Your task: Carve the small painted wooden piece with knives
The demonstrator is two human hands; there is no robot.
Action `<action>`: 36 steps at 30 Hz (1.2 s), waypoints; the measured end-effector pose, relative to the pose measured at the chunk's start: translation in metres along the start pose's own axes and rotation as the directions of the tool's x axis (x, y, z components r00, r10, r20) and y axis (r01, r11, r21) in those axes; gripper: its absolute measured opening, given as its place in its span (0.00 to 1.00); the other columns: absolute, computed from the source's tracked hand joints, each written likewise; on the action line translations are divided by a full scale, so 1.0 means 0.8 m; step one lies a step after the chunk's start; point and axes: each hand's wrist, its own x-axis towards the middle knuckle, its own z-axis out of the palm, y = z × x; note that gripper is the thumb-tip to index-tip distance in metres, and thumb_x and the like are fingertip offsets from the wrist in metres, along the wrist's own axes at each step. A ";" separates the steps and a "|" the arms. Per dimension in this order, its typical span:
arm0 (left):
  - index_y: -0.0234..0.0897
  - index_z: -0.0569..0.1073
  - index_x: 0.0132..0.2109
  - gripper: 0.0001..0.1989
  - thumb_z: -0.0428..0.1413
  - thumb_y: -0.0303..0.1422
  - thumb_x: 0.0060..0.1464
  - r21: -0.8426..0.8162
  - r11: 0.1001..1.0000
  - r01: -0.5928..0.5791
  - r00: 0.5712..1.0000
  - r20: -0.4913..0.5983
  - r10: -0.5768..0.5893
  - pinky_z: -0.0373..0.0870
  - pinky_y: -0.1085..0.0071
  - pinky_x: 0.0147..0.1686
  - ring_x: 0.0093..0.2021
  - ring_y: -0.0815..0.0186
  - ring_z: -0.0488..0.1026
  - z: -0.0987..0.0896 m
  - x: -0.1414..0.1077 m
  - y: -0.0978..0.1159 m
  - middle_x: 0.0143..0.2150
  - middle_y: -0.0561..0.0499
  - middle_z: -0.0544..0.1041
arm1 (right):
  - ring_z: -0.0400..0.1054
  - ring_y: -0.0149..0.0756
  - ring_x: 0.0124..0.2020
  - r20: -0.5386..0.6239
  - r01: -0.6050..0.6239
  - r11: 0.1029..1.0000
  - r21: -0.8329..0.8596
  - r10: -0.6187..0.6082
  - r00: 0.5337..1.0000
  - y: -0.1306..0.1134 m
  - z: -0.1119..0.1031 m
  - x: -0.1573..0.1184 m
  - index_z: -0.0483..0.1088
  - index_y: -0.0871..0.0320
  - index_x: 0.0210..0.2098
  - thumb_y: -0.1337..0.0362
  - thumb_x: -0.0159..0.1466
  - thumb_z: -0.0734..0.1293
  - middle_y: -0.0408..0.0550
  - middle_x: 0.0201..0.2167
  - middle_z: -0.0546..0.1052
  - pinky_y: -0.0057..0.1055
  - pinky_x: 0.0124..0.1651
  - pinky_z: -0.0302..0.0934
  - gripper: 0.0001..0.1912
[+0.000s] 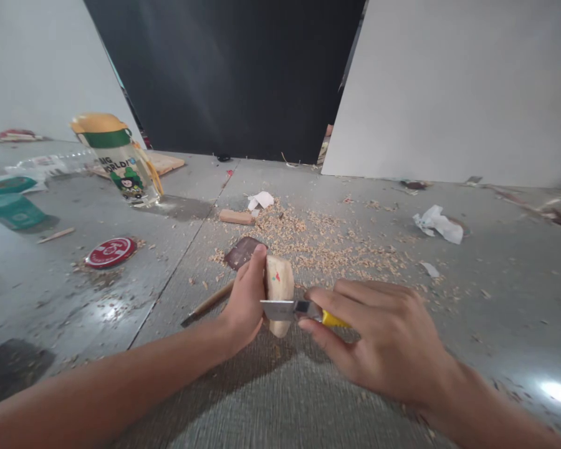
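My left hand (247, 299) is closed round a pale piece of wood (280, 277) with small red and green marks on its face. The wood stands roughly upright, its lower end showing beneath the blade. In my right hand (378, 324) is a utility knife (303, 308) with a yellow handle, gripped between thumb and fingers. Its flat blade lies across the lower part of the wood, pointing left. Beside my left wrist a wooden-handled tool (209, 304) with a dark tip rests on the floor. A brown patch of sheet material (243, 252) lies just behind that hand.
Wood shavings (327, 243) cover the grey floor ahead, around a small wood block (236, 216) and crumpled paper (260, 199). To the left are a red round lid (111, 252), a yellow-topped bottle (121, 162) and a teal container (14, 211). More crumpled tissue (439, 224) lies right.
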 end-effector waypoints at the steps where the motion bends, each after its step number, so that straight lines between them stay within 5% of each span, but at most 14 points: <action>1: 0.38 0.61 0.26 0.23 0.49 0.51 0.59 -0.003 1.000 0.001 0.999 -0.041 -0.001 0.57 0.75 0.20 0.18 0.72 0.58 0.001 0.000 0.000 0.16 0.57 0.60 | 0.68 0.30 0.23 0.007 -0.001 1.000 0.000 0.001 1.000 0.001 0.000 0.000 0.76 0.56 0.34 0.56 0.66 0.64 0.42 0.24 0.75 0.30 0.26 0.53 0.13; 8: 0.39 0.59 0.26 0.23 0.49 0.51 0.59 -0.019 0.998 0.055 0.993 -0.104 -0.056 0.58 0.74 0.20 0.18 0.72 0.57 0.007 0.002 0.003 0.18 0.58 0.59 | 0.69 0.31 0.23 -0.007 -0.020 0.999 -0.027 0.020 1.000 0.006 -0.002 0.002 0.77 0.55 0.37 0.55 0.66 0.64 0.41 0.23 0.76 0.29 0.26 0.55 0.13; 14: 0.40 0.59 0.26 0.22 0.44 0.50 0.62 -0.039 0.991 0.132 0.987 -0.091 -0.135 0.53 0.74 0.16 0.14 0.72 0.54 -0.004 0.001 -0.003 0.16 0.58 0.58 | 0.72 0.33 0.24 -0.164 -0.129 0.980 -0.152 0.104 0.981 0.031 -0.007 0.003 0.78 0.59 0.40 0.56 0.67 0.63 0.47 0.29 0.81 0.29 0.25 0.56 0.15; 21: 0.39 0.58 0.24 0.24 0.46 0.50 0.61 0.030 1.000 0.009 0.992 -0.122 -0.005 0.57 0.74 0.19 0.17 0.72 0.56 0.001 -0.001 -0.001 0.16 0.57 0.59 | 0.69 0.31 0.23 0.004 -0.017 1.000 -0.017 0.017 1.000 0.001 -0.004 0.001 0.77 0.55 0.35 0.55 0.66 0.64 0.42 0.24 0.77 0.30 0.26 0.54 0.13; 28: 0.39 0.58 0.24 0.24 0.47 0.51 0.60 0.048 0.999 0.024 0.993 -0.115 -0.018 0.56 0.73 0.20 0.17 0.73 0.54 0.002 -0.001 -0.001 0.16 0.58 0.58 | 0.70 0.31 0.24 0.010 -0.016 1.000 -0.024 0.016 1.000 -0.003 -0.002 0.001 0.77 0.56 0.35 0.55 0.66 0.64 0.43 0.25 0.77 0.29 0.27 0.55 0.13; 36: 0.40 0.60 0.26 0.23 0.48 0.53 0.59 -0.001 0.998 0.068 0.995 -0.079 -0.068 0.55 0.73 0.18 0.15 0.72 0.55 -0.010 -0.002 -0.009 0.16 0.58 0.59 | 0.72 0.34 0.25 -0.181 -0.169 0.974 -0.150 0.141 0.973 0.030 -0.011 0.004 0.78 0.57 0.38 0.56 0.66 0.63 0.47 0.28 0.80 0.30 0.26 0.57 0.15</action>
